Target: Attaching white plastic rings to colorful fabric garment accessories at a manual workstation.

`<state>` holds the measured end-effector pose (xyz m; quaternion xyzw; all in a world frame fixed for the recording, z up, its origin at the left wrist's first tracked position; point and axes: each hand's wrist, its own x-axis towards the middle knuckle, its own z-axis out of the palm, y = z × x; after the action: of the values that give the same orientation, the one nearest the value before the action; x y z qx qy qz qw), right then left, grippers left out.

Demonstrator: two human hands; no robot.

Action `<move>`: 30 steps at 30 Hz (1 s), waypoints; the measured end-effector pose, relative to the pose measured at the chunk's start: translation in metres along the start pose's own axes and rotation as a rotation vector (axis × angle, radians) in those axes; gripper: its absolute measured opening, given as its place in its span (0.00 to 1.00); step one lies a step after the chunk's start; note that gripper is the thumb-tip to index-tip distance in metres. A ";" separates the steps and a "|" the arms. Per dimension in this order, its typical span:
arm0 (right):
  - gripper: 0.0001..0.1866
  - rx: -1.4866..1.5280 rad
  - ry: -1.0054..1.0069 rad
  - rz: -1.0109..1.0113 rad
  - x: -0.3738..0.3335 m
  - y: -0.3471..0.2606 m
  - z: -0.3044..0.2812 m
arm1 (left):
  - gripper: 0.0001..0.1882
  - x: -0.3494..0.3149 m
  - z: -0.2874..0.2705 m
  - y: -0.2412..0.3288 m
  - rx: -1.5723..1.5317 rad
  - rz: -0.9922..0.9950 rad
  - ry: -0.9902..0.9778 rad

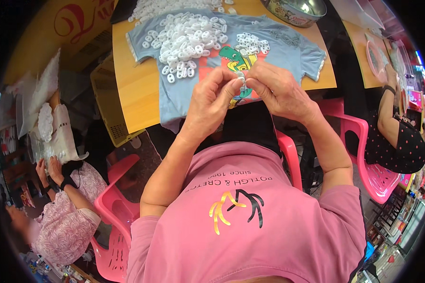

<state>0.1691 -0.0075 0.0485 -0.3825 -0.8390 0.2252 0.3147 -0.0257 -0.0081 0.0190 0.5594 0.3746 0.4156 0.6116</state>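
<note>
**Fine fingerwork over the T-shirt**

My left hand (213, 94) and right hand (281, 92) pinch a small whitish piece (241, 75) above the grey-blue T-shirt (172, 94). Likely mid-fitting; fingers hide the join. Two-holed white ovals (189, 40) heap beyond, leftward; a smaller white cluster (251, 43) lies beside them. Next move probably calls for steady, aligned thumb pressure.

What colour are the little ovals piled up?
White; the oval pieces show best in the head view.
</note>
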 end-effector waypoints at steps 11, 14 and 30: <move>0.06 0.152 -0.010 0.113 0.003 0.000 0.033 | 0.07 -0.021 -0.008 -0.018 -0.028 -0.064 0.117; 0.05 0.250 -0.016 0.126 0.012 0.004 0.049 | 0.07 -0.032 -0.018 -0.022 -0.130 -0.108 0.210; 0.08 -0.222 0.068 0.054 0.063 0.020 0.095 | 0.08 -0.058 -0.076 -0.016 -0.180 -0.023 0.449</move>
<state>0.0804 0.0405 -0.0083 -0.4450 -0.8370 0.1263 0.2924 -0.1155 -0.0338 -0.0047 0.3919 0.4689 0.5541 0.5653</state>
